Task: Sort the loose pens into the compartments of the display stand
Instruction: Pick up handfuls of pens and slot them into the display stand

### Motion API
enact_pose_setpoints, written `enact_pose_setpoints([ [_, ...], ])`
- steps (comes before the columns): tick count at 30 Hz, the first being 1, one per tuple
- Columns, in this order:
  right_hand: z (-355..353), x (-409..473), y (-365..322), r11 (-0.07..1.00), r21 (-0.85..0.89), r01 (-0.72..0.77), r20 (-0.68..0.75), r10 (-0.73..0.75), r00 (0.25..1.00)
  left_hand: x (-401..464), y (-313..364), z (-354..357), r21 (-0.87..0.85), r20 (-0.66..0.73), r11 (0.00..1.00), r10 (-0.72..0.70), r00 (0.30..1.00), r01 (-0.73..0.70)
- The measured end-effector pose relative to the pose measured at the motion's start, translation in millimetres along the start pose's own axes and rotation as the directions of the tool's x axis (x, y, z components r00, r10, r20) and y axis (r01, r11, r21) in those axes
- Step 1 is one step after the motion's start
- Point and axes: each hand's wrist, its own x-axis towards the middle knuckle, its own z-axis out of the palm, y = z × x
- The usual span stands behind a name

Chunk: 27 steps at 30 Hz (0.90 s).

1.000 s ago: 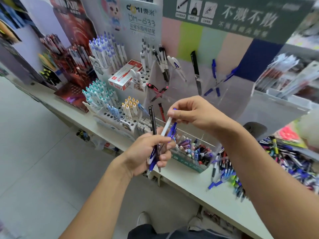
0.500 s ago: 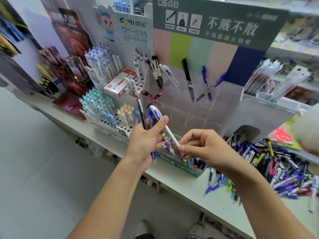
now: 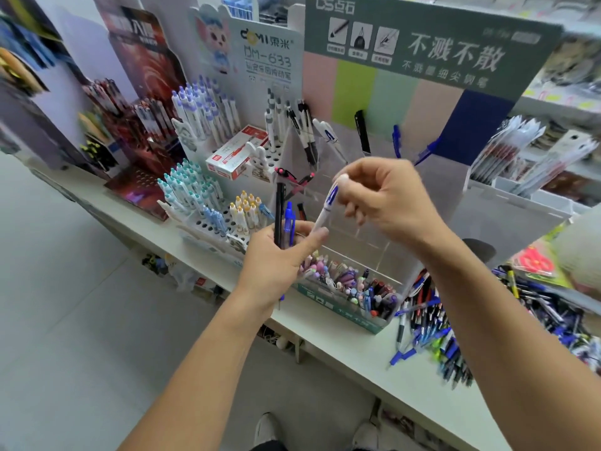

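White plastic pen with a blue clip (image 3: 327,206) slants across mid-frame, its top pinched in my right grip (image 3: 383,203), its lower end against my left thumb. My left grip (image 3: 276,252) is clamped round a black pen (image 3: 279,213) and a blue pen (image 3: 288,224), before the clear acrylic display stand (image 3: 374,232) on the white table (image 3: 357,356).

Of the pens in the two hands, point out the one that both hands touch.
The white pen with the blue clip: the right hand pinches its top, the left hand its lower end. The black pen and blue pen sit in the left hand alone.
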Motion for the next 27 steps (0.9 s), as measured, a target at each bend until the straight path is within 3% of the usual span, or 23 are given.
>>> enact_pose_setpoints([
  [3,-15,34,-14,0.99,0.016,0.141,-0.307,-0.129,0.943,1,-1,-13,-0.355,0.104,0.914,-0.169,0.98,0.195],
  [6,-26,78,-30,0.956,-0.153,0.249,-0.423,-0.291,0.858,3,-3,-24,-0.471,0.225,0.837,-0.193,0.955,0.28],
  [9,-14,124,-36,0.876,-0.426,0.226,-0.306,-0.375,0.875,7,-2,-28,-0.534,0.251,0.8,-0.157,0.955,0.272],
  [11,-1,151,-29,0.771,-0.616,0.159,-0.171,-0.328,0.929,10,-2,-31,-0.578,0.226,0.781,-0.123,0.966,0.235],
  [13,12,170,-21,0.706,-0.697,0.127,-0.081,-0.254,0.964,11,-3,-35,-0.552,0.189,0.811,-0.1,0.977,0.191],
  [18,22,188,-12,0.684,-0.725,0.087,0.023,-0.103,0.994,13,0,-42,-0.464,0.119,0.879,-0.062,0.991,0.111],
  [24,37,173,-23,0.626,-0.762,0.165,0.112,-0.125,0.986,17,3,-39,-0.431,0.13,0.898,-0.04,0.991,0.093],
  [27,26,136,-29,0.724,-0.66,0.198,-0.004,-0.267,0.964,21,4,-33,-0.453,0.158,0.887,-0.017,0.987,0.088],
])
